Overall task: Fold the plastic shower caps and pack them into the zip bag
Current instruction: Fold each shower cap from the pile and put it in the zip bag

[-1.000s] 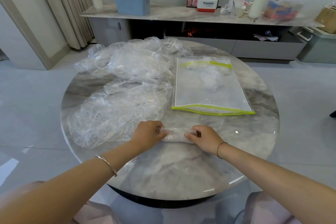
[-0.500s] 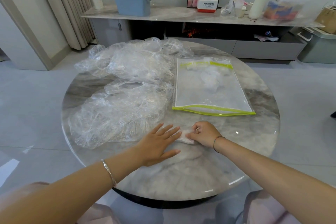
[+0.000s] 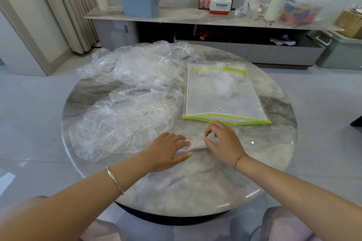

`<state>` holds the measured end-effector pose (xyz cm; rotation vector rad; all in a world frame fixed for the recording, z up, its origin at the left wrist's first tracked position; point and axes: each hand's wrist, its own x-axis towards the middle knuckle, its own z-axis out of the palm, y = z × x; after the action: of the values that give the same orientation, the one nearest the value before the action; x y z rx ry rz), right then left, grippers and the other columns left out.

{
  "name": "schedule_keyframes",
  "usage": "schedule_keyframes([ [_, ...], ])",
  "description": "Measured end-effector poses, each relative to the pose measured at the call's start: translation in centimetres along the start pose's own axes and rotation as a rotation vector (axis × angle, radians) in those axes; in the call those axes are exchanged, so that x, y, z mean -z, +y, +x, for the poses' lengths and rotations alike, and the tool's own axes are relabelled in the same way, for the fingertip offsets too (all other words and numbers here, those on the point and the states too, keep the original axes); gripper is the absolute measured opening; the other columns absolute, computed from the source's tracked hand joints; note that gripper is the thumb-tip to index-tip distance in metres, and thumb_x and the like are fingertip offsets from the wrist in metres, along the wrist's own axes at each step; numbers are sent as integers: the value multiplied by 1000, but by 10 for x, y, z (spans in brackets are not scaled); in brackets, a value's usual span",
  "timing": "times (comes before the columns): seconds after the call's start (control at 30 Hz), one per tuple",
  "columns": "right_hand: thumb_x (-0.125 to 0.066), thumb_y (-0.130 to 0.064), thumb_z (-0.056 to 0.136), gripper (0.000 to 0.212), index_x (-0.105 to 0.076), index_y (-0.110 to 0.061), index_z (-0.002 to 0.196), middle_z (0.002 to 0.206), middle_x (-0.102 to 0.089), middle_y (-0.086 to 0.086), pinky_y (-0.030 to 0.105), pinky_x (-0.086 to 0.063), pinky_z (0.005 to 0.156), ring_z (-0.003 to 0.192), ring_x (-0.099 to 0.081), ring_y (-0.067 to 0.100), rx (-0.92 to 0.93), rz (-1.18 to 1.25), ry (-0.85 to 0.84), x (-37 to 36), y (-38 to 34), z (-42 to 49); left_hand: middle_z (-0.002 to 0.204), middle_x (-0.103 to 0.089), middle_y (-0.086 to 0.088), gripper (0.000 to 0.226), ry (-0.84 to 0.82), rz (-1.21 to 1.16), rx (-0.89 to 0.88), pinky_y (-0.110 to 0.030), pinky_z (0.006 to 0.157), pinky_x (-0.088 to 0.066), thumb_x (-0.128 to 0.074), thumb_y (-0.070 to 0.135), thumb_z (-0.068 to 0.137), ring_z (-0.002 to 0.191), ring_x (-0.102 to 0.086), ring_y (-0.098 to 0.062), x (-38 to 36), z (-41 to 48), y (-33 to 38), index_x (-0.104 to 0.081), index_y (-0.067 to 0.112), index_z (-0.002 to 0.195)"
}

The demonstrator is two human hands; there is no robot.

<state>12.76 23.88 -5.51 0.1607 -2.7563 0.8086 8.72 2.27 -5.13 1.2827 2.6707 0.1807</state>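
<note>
Marble, grey and glossy, makes up the round table [image 3: 195, 188] that carries everything. Its far-left part is covered by the loose heap of unfolded shower caps [image 3: 133, 103], probably kept to one side so the near strip stays free for folding. Right of the heap lies the clear zip bag [image 3: 221, 107], flat, with one green-edged end turned toward the person, likely so a finished cap has only a short way to go; a little crumpled plastic [image 3: 223, 86] already shows inside near its far end. Just in front of the bag, between the two hands, sits the folded cap [image 3: 196, 143], a narrow band. The left hand [image 3: 166, 150] lies flat with its fingers straight, pressing the band's left end down, seemingly to squeeze out air. The right hand [image 3: 223, 143] arches over the right end, thumb tip touching the plastic; whether it pinches cannot be told.
</note>
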Motion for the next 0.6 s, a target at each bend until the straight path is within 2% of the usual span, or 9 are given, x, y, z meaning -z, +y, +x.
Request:
schedule_keyframes([
  [0.03,-59,-24,81,3,-57,-23,83,87,-53,-12,20,-27,75,82,-46,-2,118,-58,-2,-1,-3,-3,140,-42,5,97,-2,-5,9,-25,104,-21,13,76,74,124,-41,-15,3,0,-2,-40,29,141],
  [0.1,-56,-24,78,14,-61,-23,91,98,-58,-9,20,-25,79,93,-48,4,255,-119,-72,-9,-5,-9,136,-43,4,87,-49,-28,30,-25,100,-23,5,64,75,121,-40,-15,7,0,-5,-39,29,142],
  [0.17,-54,-16,76,30,-63,-22,104,110,-60,-9,17,-23,86,103,-48,6,280,-106,-185,-14,-5,-16,137,-41,2,71,-114,-53,54,-26,102,-22,-11,50,81,124,-36,-15,12,0,-6,-35,27,144],
  [0.23,-44,-19,74,45,-61,-21,115,120,-58,-8,18,-23,94,110,-45,7,300,-112,-263,-14,-2,-19,138,-38,1,56,-153,-66,53,-26,104,-23,-32,32,91,126,-33,-16,15,0,-5,-31,25,146],
  [0.33,-42,-29,76,51,-55,-22,125,123,-57,-8,22,-25,98,115,-46,9,280,-150,-320,-14,0,-17,137,-38,0,61,-155,-47,43,-25,104,-24,-44,12,89,125,-33,-18,12,-1,-6,-30,24,147],
  [0.43,-56,-39,81,46,-55,-23,124,121,-58,-8,23,-27,96,113,-49,11,210,-129,-293,-18,-4,-14,131,-42,1,57,-104,-111,53,-25,101,-27,-50,18,89,121,-36,-17,6,0,-12,-35,26,144],
  [0.5,-64,-39,82,40,-58,-24,118,114,-60,-8,24,-30,93,106,-52,11,158,-95,-261,-20,-8,-10,126,-47,2,53,-68,-178,80,-26,98,-32,-55,24,89,116,-41,-16,3,2,-15,-43,27,140],
  [0.57,-67,-34,82,27,-64,-23,107,104,-63,-8,26,-33,91,98,-55,12,104,-67,-238,-20,-13,-7,118,-55,4,42,-21,-266,119,-24,93,-36,-60,28,87,110,-47,-14,0,3,-17,-55,25,129],
  [0.6,-66,-32,83,18,-66,-22,98,96,-65,-7,27,-35,88,92,-57,12,63,-43,-220,-20,-14,-5,109,-59,8,31,16,-324,148,-20,85,-38,-62,30,87,103,-51,-12,0,3,-17,-62,24,117],
])
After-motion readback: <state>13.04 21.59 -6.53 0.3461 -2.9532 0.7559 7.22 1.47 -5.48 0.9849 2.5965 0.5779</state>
